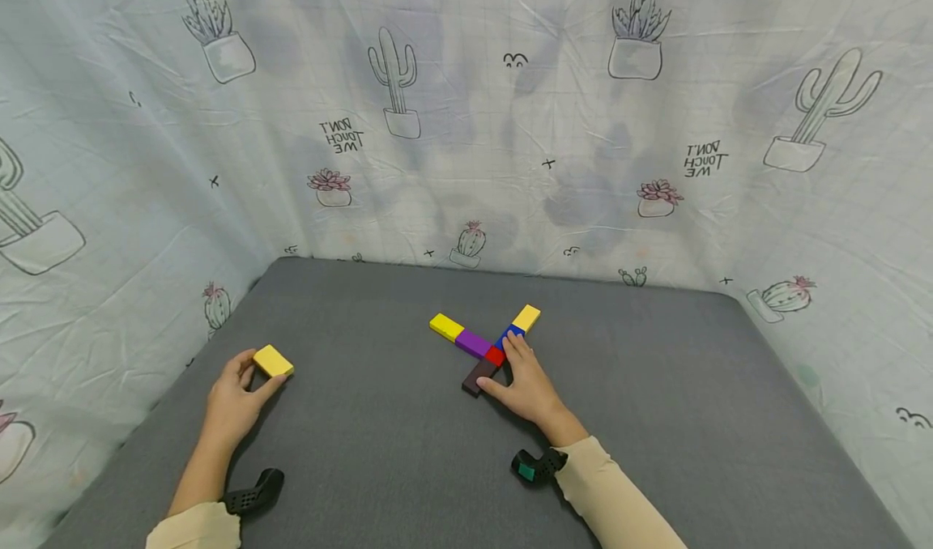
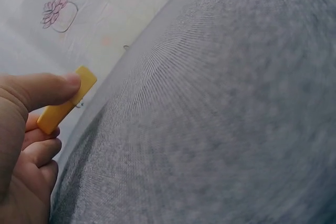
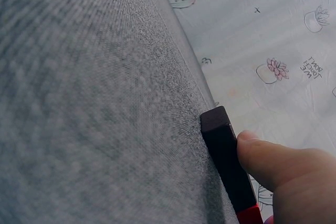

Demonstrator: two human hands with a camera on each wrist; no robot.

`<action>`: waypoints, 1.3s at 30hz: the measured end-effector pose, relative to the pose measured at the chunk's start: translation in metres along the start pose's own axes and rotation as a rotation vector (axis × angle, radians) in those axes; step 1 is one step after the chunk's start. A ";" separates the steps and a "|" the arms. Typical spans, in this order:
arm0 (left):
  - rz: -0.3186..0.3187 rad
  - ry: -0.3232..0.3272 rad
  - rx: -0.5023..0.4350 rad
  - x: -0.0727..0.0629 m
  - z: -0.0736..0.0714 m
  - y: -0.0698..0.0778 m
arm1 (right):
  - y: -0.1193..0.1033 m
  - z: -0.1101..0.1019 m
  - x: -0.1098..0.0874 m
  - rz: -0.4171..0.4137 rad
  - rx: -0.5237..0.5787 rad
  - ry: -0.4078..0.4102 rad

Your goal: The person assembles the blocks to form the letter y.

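At the table's left side, my left hand (image 1: 235, 402) pinches a yellow block (image 1: 273, 361) between thumb and fingers. The left wrist view shows this block (image 2: 58, 111) edge-on, tilted above the cloth. Right of centre, flat blocks form a branching shape: bright yellow (image 1: 446, 327) and purple (image 1: 474, 343) in one arm, blue (image 1: 509, 335) and pale yellow (image 1: 526, 317) in another. A red block (image 1: 495, 356) sits at the junction, with a dark brown block (image 1: 478, 378) nearest me. My right hand (image 1: 532, 391) rests over the shape, thumb against the dark block (image 3: 228, 156), extended fingers on the blue one.
Grey cloth covers the table (image 1: 364, 452). A pale curtain (image 1: 466, 128) printed with cacti hangs behind it and along both sides. Black devices are strapped at the left wrist (image 1: 255, 492) and the right wrist (image 1: 538, 466).
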State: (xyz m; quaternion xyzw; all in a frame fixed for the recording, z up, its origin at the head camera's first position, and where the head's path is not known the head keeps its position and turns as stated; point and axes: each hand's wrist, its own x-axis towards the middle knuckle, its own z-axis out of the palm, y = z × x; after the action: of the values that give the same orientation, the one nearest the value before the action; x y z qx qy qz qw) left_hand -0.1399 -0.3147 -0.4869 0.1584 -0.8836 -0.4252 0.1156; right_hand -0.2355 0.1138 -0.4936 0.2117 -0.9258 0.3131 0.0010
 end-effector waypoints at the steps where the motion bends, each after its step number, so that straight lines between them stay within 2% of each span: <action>1: 0.005 -0.009 -0.002 0.000 0.000 0.001 | 0.000 0.000 0.000 -0.003 -0.001 0.002; 11: 0.102 -0.137 -0.058 -0.003 0.008 0.020 | -0.002 0.000 0.000 0.003 0.008 0.002; 19: 0.218 -0.224 -0.098 -0.011 0.030 0.037 | 0.000 0.003 0.001 -0.010 -0.006 0.016; 24: 0.263 -0.293 -0.125 -0.014 0.045 0.046 | 0.001 0.003 0.001 -0.010 -0.006 0.019; 30: 0.314 -0.353 -0.114 -0.019 0.058 0.063 | 0.000 -0.001 0.000 -0.015 0.018 0.031; 39: 0.347 -0.480 -0.165 -0.026 0.073 0.080 | 0.001 0.000 0.000 -0.006 -0.007 0.012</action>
State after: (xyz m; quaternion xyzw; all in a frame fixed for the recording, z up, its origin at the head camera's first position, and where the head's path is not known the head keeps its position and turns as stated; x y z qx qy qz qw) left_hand -0.1548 -0.2057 -0.4704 -0.1098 -0.8620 -0.4946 -0.0129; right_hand -0.2359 0.1150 -0.4940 0.2127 -0.9262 0.3111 0.0083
